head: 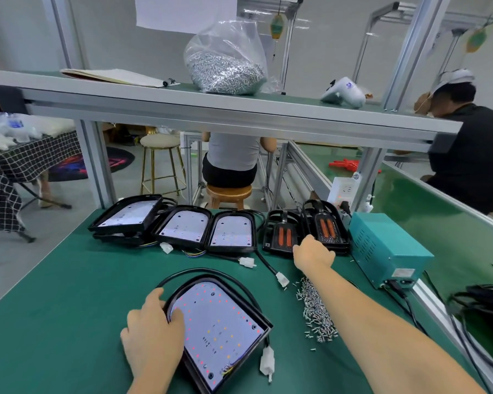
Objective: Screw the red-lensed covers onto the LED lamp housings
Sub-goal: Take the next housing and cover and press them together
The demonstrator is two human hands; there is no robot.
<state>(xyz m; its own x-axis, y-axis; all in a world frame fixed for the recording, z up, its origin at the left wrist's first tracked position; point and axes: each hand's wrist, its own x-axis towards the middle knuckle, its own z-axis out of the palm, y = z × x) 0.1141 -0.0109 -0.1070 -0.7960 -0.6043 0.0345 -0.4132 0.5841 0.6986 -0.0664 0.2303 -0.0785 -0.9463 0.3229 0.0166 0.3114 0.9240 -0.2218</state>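
Green-matted worktop [69,294] of an aluminium-framed assembly station, seen from the head camera. Nearest the viewer lies a black D-shaped LED lamp housing with a white board of lit red and amber diodes [219,325], its long axis running from about 11 o'clock (rounded end) to 5 o'clock (square end). The left hand [151,336] rests on the housing's 9 o'clock edge, fingers loosely curved over the rim and onto the board, steadying it rather than pinching.

The right hand [313,254] is stretched away to about 1 o'clock of that housing, at the near edge of two stacks of black covers with paired red lenses [282,234]. Its fingers curl down between the stacks; whether they already grip a cover cannot be told. Each cover's long axis runs roughly 12 to 6 o'clock, so a picked cover would likely need a slight turn to match the housing.

A heap of small silver screws [316,311] lies at 3 o'clock of the housing, beneath the right forearm. Three more open black housings [182,226] wait at 11 to 12 o'clock.
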